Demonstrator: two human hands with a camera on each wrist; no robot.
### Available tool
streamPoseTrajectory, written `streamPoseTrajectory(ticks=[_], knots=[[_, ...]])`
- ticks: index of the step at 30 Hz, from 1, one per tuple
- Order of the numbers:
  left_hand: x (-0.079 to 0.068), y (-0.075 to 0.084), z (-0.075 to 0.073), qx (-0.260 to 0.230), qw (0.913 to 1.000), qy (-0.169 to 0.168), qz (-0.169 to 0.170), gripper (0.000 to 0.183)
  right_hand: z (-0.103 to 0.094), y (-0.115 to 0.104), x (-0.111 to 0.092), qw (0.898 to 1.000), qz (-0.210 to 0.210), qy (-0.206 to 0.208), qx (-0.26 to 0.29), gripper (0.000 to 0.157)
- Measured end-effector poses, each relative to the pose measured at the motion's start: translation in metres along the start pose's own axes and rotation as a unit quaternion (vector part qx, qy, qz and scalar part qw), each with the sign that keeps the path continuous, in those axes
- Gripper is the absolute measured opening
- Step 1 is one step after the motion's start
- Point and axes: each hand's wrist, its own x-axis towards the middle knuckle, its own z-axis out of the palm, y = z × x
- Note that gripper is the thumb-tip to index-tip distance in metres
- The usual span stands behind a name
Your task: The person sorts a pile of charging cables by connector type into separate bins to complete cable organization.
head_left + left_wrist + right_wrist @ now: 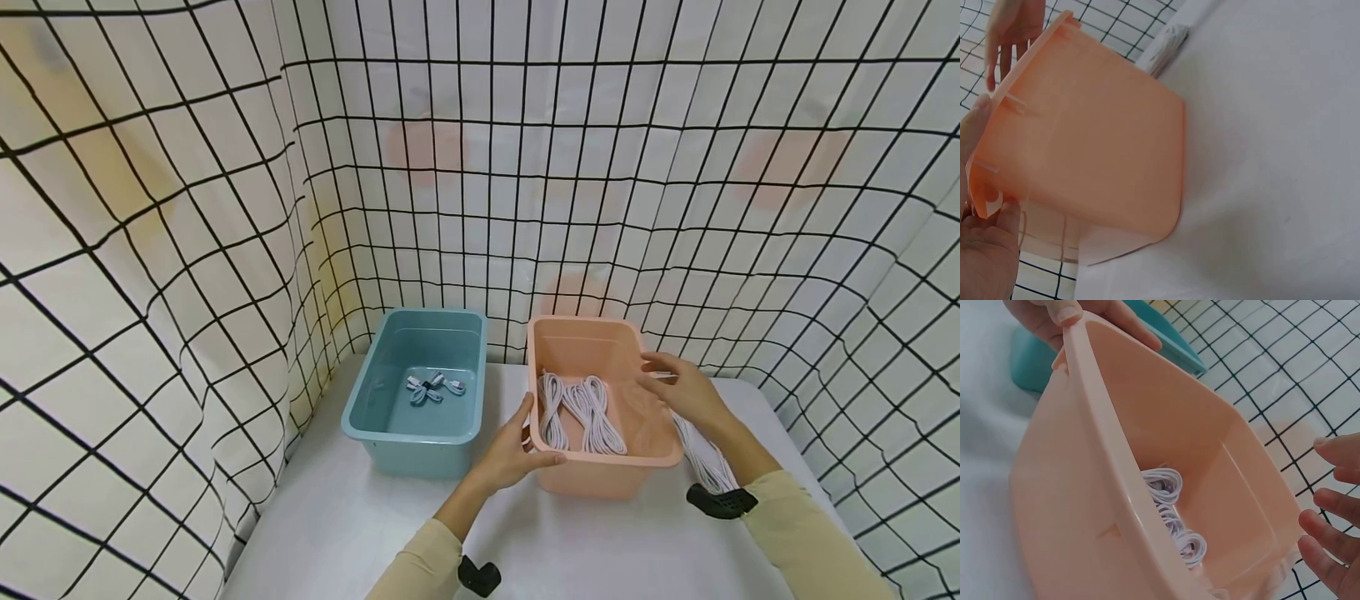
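A peach plastic bin [600, 479] stands on the white table, with several coiled white cables [592, 417] lying inside. My left hand [506, 454] grips the rim at its near left corner, thumb over the edge and fingers under the lip. The same left hand [988, 250] shows in the left wrist view below the rim. Beside the right wall of the bin, my right hand [686, 392] holds nothing. In the right wrist view the fingers of the right hand [1338, 515] are spread and loosely bent near the rim; whether they touch it is unclear.
Left of the peach bin stands a blue-green bin [420, 454] with a few small tied cables [431, 387] on its floor. Another white cable bundle [705, 458] lies on the table [360, 533], partly under the right forearm. Black netting [495, 167] over white sheeting surrounds the back and sides.
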Motion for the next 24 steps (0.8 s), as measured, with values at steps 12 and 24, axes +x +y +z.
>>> streamPoseTrajectory(ticks=[12, 24], knots=[[0.0, -0.002, -0.001, 0.006, 1.0, -0.003, -0.004, 0.118, -0.011, 0.014, -0.008, 1.0, 0.021, 0.016, -0.017, 0.069], [0.0, -0.001, -0.001, 0.003, 1.0, -0.003, -0.005, 0.118, -0.022, 0.05, -0.023, 0.997, 0.023, 0.07, -0.039, 0.063]])
